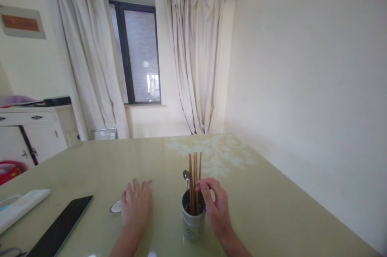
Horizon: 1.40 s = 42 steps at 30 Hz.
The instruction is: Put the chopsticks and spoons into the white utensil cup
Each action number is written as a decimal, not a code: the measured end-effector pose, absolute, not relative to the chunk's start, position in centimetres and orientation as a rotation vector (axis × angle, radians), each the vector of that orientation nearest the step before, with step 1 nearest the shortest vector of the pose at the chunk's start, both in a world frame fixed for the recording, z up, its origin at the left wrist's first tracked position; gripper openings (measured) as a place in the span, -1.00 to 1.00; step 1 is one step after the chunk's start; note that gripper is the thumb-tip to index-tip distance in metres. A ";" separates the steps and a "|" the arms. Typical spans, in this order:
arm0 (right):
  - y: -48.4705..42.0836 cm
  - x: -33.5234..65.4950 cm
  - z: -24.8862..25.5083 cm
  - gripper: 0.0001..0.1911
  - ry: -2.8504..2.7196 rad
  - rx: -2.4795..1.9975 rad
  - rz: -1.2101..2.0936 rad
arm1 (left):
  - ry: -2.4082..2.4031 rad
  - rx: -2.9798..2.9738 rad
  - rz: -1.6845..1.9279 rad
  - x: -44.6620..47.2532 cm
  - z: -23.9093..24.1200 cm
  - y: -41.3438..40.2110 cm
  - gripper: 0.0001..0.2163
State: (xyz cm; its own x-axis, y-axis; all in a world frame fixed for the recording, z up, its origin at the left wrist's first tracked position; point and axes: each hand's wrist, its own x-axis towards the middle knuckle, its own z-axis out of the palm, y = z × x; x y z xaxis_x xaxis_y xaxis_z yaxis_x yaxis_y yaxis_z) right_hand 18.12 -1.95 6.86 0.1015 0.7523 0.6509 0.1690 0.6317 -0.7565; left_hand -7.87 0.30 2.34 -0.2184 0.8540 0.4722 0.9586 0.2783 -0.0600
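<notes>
My left hand is palm down on the table, its bent fingers closed over the middle of a metal spoon. The spoon's bowl shows left of the hand and its handle tip on the right; the part under the fingers is hidden. Upright on the table stands a grey utensil cup with a dotted pattern. Several wooden chopsticks and another metal spoon stick up out of it. With thumb and forefinger together, my right hand pinches at the chopsticks on the cup's right side.
On the left lie a long black flat object and a white tray-like object. The glossy green table runs along a white wall. A white cabinet and curtains stand beyond.
</notes>
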 end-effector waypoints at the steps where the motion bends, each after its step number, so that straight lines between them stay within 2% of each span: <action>1: -1.9 18.1 6.8 -0.61 -1.427 -0.835 0.523 | -2.198 -1.617 -0.267 -8.2 1.8 0.3 -0.65; 7: -1.7 18.0 6.6 -0.55 -1.427 -0.843 0.535 | -2.279 -1.686 -0.176 -7.9 1.3 0.1 -0.54; 18: -1.5 17.9 6.3 -0.57 -1.450 -0.850 0.559 | -2.244 -1.874 -0.049 -7.5 3.8 0.1 -0.54; 42: -1.5 17.7 5.8 -0.61 -1.448 -0.854 0.502 | -2.176 -2.177 -0.288 -6.4 1.7 1.9 -0.64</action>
State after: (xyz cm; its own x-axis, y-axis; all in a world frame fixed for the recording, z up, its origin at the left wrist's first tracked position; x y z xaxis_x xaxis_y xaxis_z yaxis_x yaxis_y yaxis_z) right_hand 17.74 -1.51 5.82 0.0973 0.7564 0.6469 0.1935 0.6232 -0.7578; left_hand -6.39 1.91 1.69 -0.0074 0.9860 0.1664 0.9953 -0.0087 0.0960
